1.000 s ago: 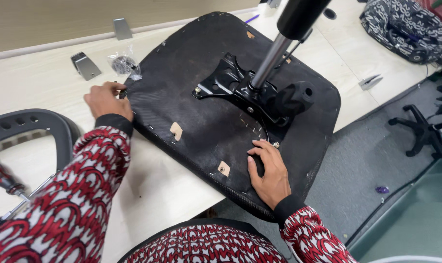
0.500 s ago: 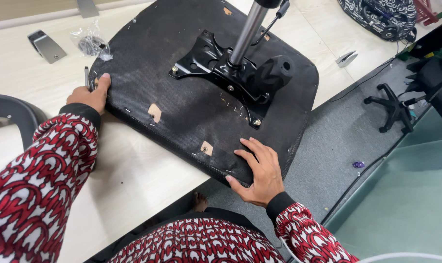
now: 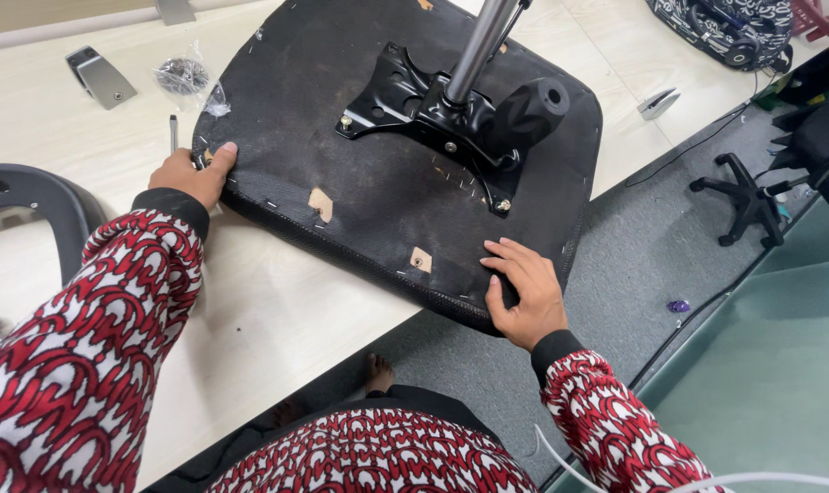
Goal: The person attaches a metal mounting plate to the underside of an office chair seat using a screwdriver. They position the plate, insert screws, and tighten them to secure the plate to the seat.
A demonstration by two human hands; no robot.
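Observation:
A black office-chair seat lies upside down on a pale wooden table, partly overhanging its near edge. A black metal mechanism plate with a silver gas-lift cylinder is fixed to its underside. My left hand grips the seat's left corner, thumb on top. My right hand rests flat on the seat's near right edge, fingers spread over the fabric. Both sleeves are red, white and black patterned.
A black curved armrest lies at the table's left. A grey metal bracket, a plastic bag of parts and a thin tool sit beyond the seat. A black star base stands on the grey carpet; a patterned bag is far right.
The seat has slid toward me and to the right over the table edge. My left hand went from beside the seat to gripping its corner; my right hand stays on the near edge.

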